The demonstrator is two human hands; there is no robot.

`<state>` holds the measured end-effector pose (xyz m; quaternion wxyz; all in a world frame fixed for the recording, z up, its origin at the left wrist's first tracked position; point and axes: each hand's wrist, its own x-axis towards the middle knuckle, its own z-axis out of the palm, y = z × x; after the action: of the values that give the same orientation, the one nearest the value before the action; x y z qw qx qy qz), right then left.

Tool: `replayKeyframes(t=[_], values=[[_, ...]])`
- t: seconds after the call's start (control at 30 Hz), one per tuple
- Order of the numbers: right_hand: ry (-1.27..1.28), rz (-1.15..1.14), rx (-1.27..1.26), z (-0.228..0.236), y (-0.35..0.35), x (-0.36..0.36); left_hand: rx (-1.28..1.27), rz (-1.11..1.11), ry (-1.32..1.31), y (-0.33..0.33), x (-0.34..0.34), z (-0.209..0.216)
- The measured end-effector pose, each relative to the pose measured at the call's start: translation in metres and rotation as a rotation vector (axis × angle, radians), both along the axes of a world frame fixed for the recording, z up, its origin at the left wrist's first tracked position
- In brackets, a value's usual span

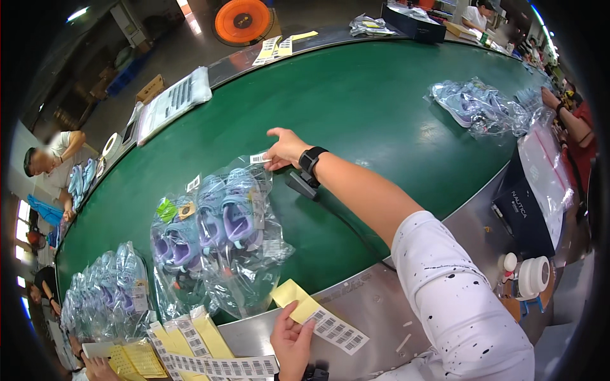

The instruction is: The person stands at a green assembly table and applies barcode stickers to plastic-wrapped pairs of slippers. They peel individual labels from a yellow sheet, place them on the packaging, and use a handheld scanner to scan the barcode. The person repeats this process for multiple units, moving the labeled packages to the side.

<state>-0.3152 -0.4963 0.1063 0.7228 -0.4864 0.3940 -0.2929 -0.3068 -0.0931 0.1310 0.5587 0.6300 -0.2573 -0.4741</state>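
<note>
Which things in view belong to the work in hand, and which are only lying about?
In the work:
label strip, held by the left hand
small label, at the right hand
nearest bagged shoes

Probably just lying or standing about:
orange fan
white paper scrap
pen-shaped item

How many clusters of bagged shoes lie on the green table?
3: the middle shoes, below the right hand in the picture; the lower-left shoes; and the upper-right shoes. More may be hidden farther along.
</note>
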Motion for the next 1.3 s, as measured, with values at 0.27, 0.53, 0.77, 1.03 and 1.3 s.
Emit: replayKeyframes(t=[0.27, 0.53, 0.77, 1.03, 1.3], values=[[0.285, -0.369, -0.165, -0.002, -0.062, -0.204, 0.055, -0.031, -0.118, 0.004, 0.001, -0.003], [1.886, -0.74, -0.768, 0.008, -0.076, -0.436, -0.049, 0.031, 0.083, -0.005, -0.014, -0.001], [1.661, -0.346, -0.856, -0.025, -0.091, -0.52, -0.074, -0.082, 0.026, 0.0, 0.002, -0.014], [0.867, -0.215, -0.525, 0.047, -0.023, -0.288, -0.081, -0.104, -0.061, 0.005, 0.002, -0.014], [0.117, 0.515, -1.045, 0.095, 0.189, -0.13, -0.2, 0.033, 0.127, 0.001, -0.005, -0.005]])
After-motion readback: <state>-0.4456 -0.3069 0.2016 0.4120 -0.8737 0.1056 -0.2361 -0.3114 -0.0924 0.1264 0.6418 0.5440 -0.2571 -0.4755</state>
